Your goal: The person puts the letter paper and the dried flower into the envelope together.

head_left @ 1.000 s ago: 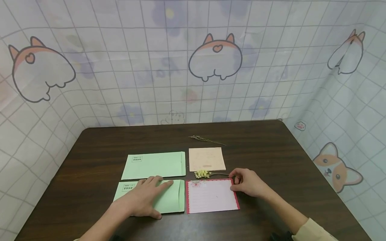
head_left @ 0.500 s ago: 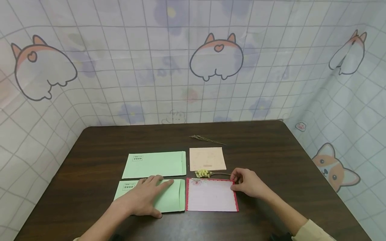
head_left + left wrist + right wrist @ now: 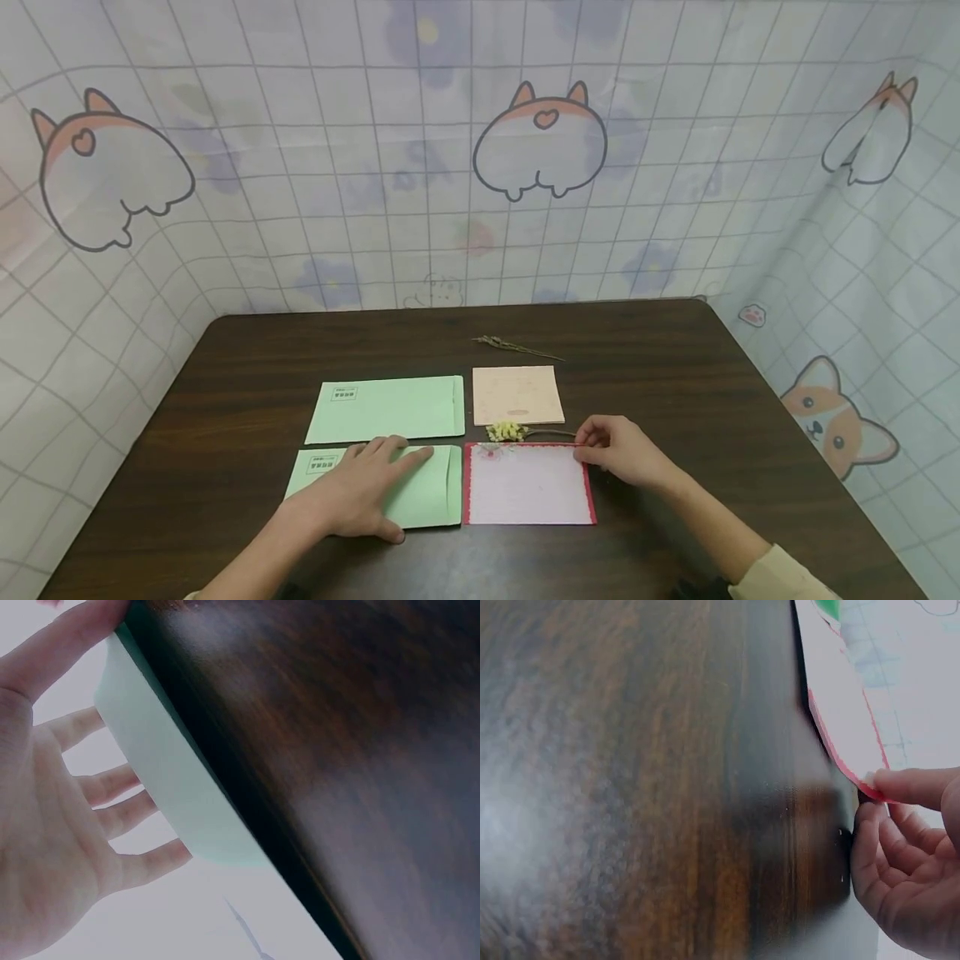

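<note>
Sleeve, pale, low in the right corner of the head view, bare forearm leading inward from it. Left hand spread wide across near green envelope, fingers straight and resting on the paper, thumb down at the near edge, nothing gripped. Beside that envelope, just to its right across a narrow gap, red-bordered card, flat for the most part on dark brown tabletop, flower print in its upper left corner. Right hand at the card's right edge near the far corner, edge pinched narrowly between thumb and curled fingers, as seen from the right wrist. Just beyond the card's far edge, yellow flower sprig, blossoms to the left, stem toward the right fingertips; contact between stem and fingers impossible to tell. Farther back, beige card, directly behind the blossoms, and to its left far green envelope, flap at the right end, small printed box at upper left. Beyond these, thin dried sprig, slightly slanted. Behind everything, pale gridded cloth with corgi drawings and faint purple flowers.
</note>
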`<act>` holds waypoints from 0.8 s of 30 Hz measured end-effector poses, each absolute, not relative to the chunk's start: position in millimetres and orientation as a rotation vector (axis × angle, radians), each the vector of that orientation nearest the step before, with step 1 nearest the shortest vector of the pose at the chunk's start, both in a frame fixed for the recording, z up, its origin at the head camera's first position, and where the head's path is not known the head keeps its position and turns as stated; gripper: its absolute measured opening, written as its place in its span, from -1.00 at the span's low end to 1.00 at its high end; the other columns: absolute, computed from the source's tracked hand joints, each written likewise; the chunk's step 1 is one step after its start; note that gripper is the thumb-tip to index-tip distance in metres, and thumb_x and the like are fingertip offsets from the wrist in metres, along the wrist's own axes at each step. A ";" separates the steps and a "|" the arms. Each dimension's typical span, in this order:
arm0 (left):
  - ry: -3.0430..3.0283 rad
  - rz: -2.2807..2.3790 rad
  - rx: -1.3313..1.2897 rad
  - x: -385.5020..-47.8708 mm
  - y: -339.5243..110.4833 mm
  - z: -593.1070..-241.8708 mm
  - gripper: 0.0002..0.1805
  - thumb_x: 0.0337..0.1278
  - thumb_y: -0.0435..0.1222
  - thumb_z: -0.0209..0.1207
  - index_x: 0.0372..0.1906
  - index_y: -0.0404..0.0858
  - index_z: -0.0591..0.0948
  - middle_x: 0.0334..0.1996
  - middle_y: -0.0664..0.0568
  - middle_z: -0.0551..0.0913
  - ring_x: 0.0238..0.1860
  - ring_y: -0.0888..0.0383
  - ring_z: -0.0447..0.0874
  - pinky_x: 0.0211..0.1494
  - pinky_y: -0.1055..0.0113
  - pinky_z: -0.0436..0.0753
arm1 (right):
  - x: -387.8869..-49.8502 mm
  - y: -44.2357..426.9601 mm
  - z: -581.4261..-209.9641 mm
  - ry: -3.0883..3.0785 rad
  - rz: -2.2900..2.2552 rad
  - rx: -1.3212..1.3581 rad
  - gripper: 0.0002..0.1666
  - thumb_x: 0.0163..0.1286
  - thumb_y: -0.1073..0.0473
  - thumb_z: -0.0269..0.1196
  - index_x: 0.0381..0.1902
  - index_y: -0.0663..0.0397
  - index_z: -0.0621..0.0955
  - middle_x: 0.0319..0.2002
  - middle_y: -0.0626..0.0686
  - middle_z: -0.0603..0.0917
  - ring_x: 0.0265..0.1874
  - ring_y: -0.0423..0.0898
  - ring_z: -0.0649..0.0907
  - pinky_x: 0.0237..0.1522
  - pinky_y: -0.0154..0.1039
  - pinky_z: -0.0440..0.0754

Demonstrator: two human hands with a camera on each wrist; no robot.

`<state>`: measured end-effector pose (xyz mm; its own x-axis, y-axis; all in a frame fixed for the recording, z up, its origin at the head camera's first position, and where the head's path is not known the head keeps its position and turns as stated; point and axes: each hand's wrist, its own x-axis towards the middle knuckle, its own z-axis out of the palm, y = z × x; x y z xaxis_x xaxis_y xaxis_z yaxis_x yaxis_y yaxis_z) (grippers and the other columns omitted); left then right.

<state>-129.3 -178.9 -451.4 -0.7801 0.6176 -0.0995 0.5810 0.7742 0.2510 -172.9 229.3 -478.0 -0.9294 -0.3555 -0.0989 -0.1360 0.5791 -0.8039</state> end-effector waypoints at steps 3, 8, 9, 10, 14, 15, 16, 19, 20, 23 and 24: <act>2.789 0.309 0.944 -129.7 -178.9 -450.7 0.15 -0.26 0.04 0.61 0.55 -0.09 0.34 0.30 -0.15 0.39 0.31 -0.16 0.38 0.21 -0.22 0.40 | -173.0 230.1 -476.5 2.504 -1.354 -0.382 -0.84 0.38 0.25 0.39 -0.17 0.21 0.65 -0.37 0.05 0.65 -0.42 -0.02 0.63 -0.38 -0.19 0.69; 2.781 0.318 0.937 -129.4 -179.0 -449.9 0.15 -0.26 0.04 0.61 0.55 -0.09 0.34 0.30 -0.16 0.39 0.32 -0.16 0.38 0.23 -0.23 0.39 | -171.9 230.7 -475.6 2.405 -1.477 -0.336 -0.80 0.41 0.31 0.35 -0.09 0.34 0.63 -0.31 0.13 0.67 -0.36 0.02 0.68 -0.30 -0.15 0.75; 2.781 0.318 0.937 -129.4 -179.0 -450.0 0.15 -0.26 0.04 0.61 0.55 -0.09 0.34 0.30 -0.16 0.39 0.32 -0.16 0.38 0.23 -0.23 0.39 | -172.0 231.2 -476.0 2.389 -1.495 -0.327 -0.80 0.42 0.32 0.34 -0.08 0.36 0.63 -0.30 0.14 0.68 -0.36 0.02 0.69 -0.29 -0.15 0.76; 2.780 0.320 0.938 -129.5 -179.2 -450.0 0.15 -0.26 0.04 0.61 0.55 -0.09 0.34 0.30 -0.16 0.39 0.32 -0.16 0.37 0.23 -0.23 0.39 | -172.6 231.5 -476.6 2.375 -1.511 -0.319 -0.79 0.42 0.33 0.34 -0.07 0.37 0.62 -0.29 0.16 0.68 -0.36 0.03 0.69 -0.28 -0.14 0.76; 2.781 0.321 0.944 -128.4 -179.7 -450.8 0.15 -0.25 0.04 0.61 0.56 -0.09 0.33 0.30 -0.15 0.39 0.32 -0.15 0.37 0.24 -0.22 0.38 | -173.2 234.3 -480.4 2.307 -1.569 -0.271 -0.74 0.44 0.30 0.33 0.00 0.38 0.61 -0.25 0.17 0.69 -0.33 0.04 0.70 -0.22 -0.10 0.76; 2.784 0.320 0.949 -128.2 -179.6 -450.8 0.15 -0.25 0.03 0.61 0.55 -0.09 0.33 0.29 -0.15 0.40 0.31 -0.15 0.38 0.24 -0.22 0.38 | -173.8 235.3 -481.4 2.287 -1.584 -0.260 -0.73 0.44 0.29 0.33 0.00 0.38 0.61 -0.25 0.17 0.69 -0.32 0.05 0.71 -0.20 -0.10 0.76; 2.788 0.320 0.955 -128.0 -179.5 -450.9 0.15 -0.25 0.03 0.61 0.55 -0.10 0.33 0.28 -0.15 0.40 0.31 -0.15 0.38 0.24 -0.21 0.38 | -174.4 236.2 -482.3 2.272 -1.596 -0.248 -0.72 0.44 0.28 0.33 0.01 0.37 0.61 -0.24 0.18 0.69 -0.31 0.05 0.71 -0.19 -0.09 0.76; 2.786 0.321 0.953 -128.3 -179.5 -450.9 0.15 -0.25 0.03 0.61 0.56 -0.10 0.33 0.28 -0.15 0.40 0.31 -0.16 0.38 0.25 -0.21 0.37 | -175.9 238.4 -483.9 2.227 -1.634 -0.216 -0.70 0.44 0.26 0.34 0.02 0.37 0.61 -0.23 0.18 0.70 -0.28 0.07 0.71 -0.16 -0.10 0.76; 2.785 0.323 0.948 -128.5 -179.5 -450.9 0.15 -0.25 0.03 0.61 0.56 -0.10 0.33 0.29 -0.16 0.40 0.32 -0.16 0.38 0.26 -0.21 0.37 | -176.4 238.9 -483.7 2.221 -1.638 -0.215 -0.70 0.44 0.26 0.35 0.01 0.37 0.61 -0.23 0.19 0.70 -0.28 0.07 0.71 -0.16 -0.11 0.76; 2.776 0.327 0.933 -129.5 -179.7 -451.4 0.16 -0.25 0.04 0.61 0.57 -0.08 0.32 0.31 -0.16 0.39 0.34 -0.17 0.36 0.26 -0.22 0.36 | -176.6 240.1 -482.9 2.198 -1.659 -0.193 -0.69 0.43 0.26 0.36 0.01 0.38 0.60 -0.22 0.19 0.70 -0.26 0.05 0.71 -0.15 -0.13 0.75; 2.775 0.329 0.930 -129.7 -179.8 -451.6 0.17 -0.25 0.04 0.61 0.57 -0.08 0.31 0.31 -0.16 0.38 0.34 -0.17 0.36 0.26 -0.22 0.36 | -176.5 240.4 -482.2 2.195 -1.667 -0.187 -0.69 0.43 0.26 0.36 0.01 0.38 0.60 -0.22 0.18 0.70 -0.26 0.04 0.70 -0.15 -0.14 0.75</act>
<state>-129.7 -179.8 -451.6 -0.7834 0.6110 -0.1140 0.5674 0.7779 0.2701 -176.5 240.4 -482.2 -0.9201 -0.3271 -0.2157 0.1199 0.2889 -0.9498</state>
